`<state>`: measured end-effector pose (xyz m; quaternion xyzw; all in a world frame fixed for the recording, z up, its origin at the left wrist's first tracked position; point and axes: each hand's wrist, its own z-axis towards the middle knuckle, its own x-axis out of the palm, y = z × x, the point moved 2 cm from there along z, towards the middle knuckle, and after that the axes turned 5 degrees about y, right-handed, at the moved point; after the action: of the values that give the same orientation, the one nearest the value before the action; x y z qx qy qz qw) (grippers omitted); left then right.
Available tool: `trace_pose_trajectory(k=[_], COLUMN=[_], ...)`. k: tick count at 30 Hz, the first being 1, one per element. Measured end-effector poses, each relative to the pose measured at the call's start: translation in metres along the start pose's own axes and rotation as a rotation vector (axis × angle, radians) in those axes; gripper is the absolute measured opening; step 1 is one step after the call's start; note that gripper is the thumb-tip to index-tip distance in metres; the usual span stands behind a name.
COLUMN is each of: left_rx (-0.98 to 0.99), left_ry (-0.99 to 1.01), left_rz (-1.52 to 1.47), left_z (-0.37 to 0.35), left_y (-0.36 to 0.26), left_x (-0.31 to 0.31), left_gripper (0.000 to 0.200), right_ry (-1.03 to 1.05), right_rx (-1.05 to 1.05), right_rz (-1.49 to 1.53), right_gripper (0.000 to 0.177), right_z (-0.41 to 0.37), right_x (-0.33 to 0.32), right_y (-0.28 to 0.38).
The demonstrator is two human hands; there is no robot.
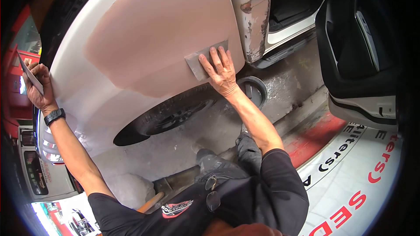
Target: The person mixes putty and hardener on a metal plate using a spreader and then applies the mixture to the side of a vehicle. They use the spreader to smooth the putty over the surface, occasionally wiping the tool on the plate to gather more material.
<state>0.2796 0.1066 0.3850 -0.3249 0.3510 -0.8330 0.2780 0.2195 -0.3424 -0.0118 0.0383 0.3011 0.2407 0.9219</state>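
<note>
My right hand lies on a grey rectangular sheet of sandpaper, its fingers spread over it and pressing it to the car's body panel. Under it is a large dull pinkish-brown patch with white paint around it. Raised at the panel's far left edge, my left hand grips a thin, flat, light-coloured sheet between thumb and fingers. A black watch is on that wrist. My right thumb is hidden.
A wheel sits below the panel, and a dark round tub stands on the floor. At right an open car door hangs out. The sill edge shows chipped paint. A white printed banner lies at lower right.
</note>
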Motion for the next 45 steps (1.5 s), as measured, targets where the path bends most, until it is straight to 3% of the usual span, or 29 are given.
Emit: trace_pose_trajectory(k=[3,7,9,14,18,20,26,35,45], left_rx=[0.008,0.008,0.027,0.02,0.013,-0.008,-0.001,0.016,0.014], left_ry=[0.007,0.01,-0.081,-0.149,-0.162,-0.087,-0.11,-0.208,-0.067], left_rz=[0.014,0.016,0.116,0.078,0.139,0.066,0.076,0.207,0.114], left_z=[-0.002,-0.003,-0.006,-0.007,-0.008,-0.005,-0.005,-0.011,-0.01], left_y=[-0.001,-0.003,-0.01,0.0,-0.003,0.005,0.009,-0.008,-0.013], left_x=[-0.004,-0.012,-0.021,-0.015,-0.02,-0.01,0.0,-0.03,-0.027], left_gripper=[0.043,0.045,0.047,0.048,0.044,0.045,0.044,0.047,0.046], right_ry=[-0.028,0.136,0.137,0.037,-0.014,-0.024,-0.042,-0.01,0.009], right_rx=[0.036,0.053,0.064,-0.146,-0.334,-0.365,-0.436,-0.452,-0.387], right_rz=[0.065,0.102,0.126,-0.045,-0.189,-0.219,-0.28,-0.296,-0.269], right_gripper=[0.076,0.057,0.055,0.052,0.055,0.057,0.06,0.057,0.056], right_z=[-0.017,-0.041,-0.034,0.094,0.178,0.202,0.229,0.222,0.133], right_x=[0.006,-0.007,-0.028,-0.103,-0.127,-0.132,-0.135,-0.127,-0.089], right_y=[0.009,0.012,0.006,-0.024,-0.036,-0.036,-0.024,-0.031,-0.049])
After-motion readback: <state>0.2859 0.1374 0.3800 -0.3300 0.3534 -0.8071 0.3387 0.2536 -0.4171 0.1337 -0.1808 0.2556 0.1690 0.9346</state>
